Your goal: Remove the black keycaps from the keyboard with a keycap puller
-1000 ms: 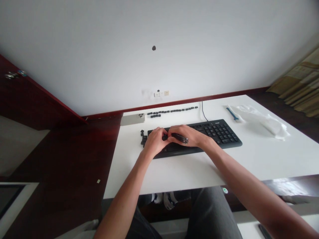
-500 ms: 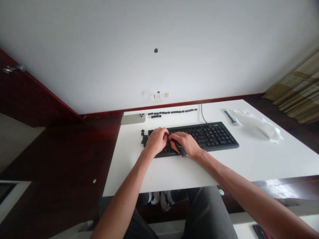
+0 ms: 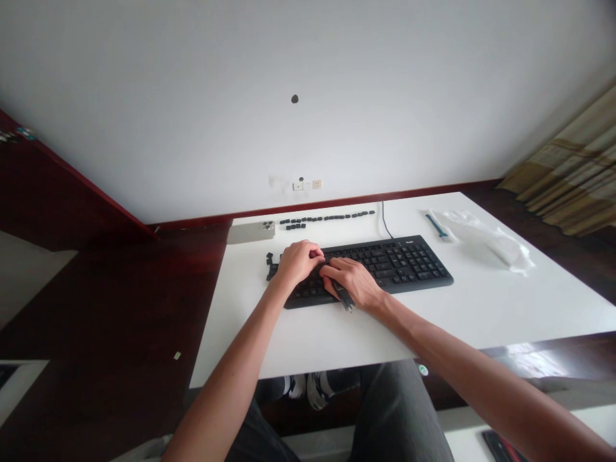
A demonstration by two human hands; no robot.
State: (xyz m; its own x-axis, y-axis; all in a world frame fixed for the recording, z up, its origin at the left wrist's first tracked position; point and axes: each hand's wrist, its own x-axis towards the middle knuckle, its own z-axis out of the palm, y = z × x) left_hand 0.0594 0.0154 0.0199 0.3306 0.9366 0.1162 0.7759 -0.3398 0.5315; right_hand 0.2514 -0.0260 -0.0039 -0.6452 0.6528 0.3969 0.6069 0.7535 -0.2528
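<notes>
A black keyboard point(image 3: 399, 262) lies on the white table point(image 3: 481, 308). My left hand point(image 3: 297, 264) rests on the keyboard's left end with its fingers curled down onto the keys. My right hand point(image 3: 353, 282) sits just right of it, closed round a dark slim tool point(image 3: 343, 296) whose end sticks out toward me. Several loose black keycaps point(image 3: 270, 265) lie by the keyboard's left edge. A row of removed keycaps point(image 3: 327, 219) lines the table's far edge.
A phone point(image 3: 251, 231) lies face down at the far left corner. A blue brush point(image 3: 436, 224) and a clear plastic bag point(image 3: 486, 237) lie at the far right. The keyboard cable point(image 3: 384, 222) runs off the back. Dark wooden floor is to the left.
My right hand turned the tool from lying across the keys to pointing toward me and drew back slightly. The view shifted a little, so everything sits further left.
</notes>
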